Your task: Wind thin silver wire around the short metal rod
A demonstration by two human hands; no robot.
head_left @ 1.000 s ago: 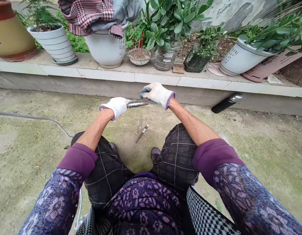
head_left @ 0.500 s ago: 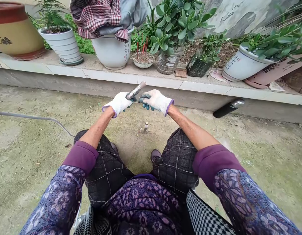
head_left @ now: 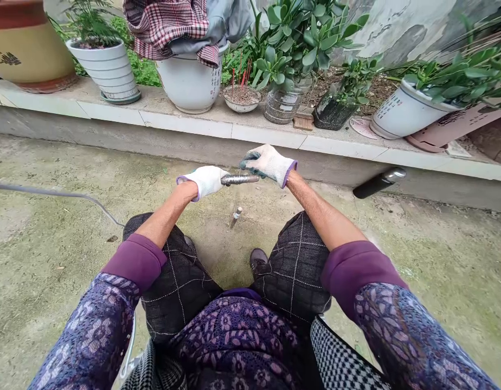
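Observation:
Both my hands wear white knit gloves with purple cuffs. My left hand (head_left: 205,180) is closed round one end of a short grey ribbed metal rod (head_left: 239,179), which lies level and points right. My right hand (head_left: 268,161) has its fingers curled over the rod's other end. A thin metal pin (head_left: 235,215) stands out of the concrete ground below the hands, between my knees.
A tiled ledge (head_left: 185,123) crosses the back with several potted plants; a checked cloth (head_left: 169,24) drapes over a white pot (head_left: 189,81). A black cylinder (head_left: 378,182) leans against the ledge at right. A grey hose (head_left: 51,193) runs in from the left.
Half a second ago the rod tilted up to the right in my left hand; it is level again now, with my right hand at its tip as one second ago.

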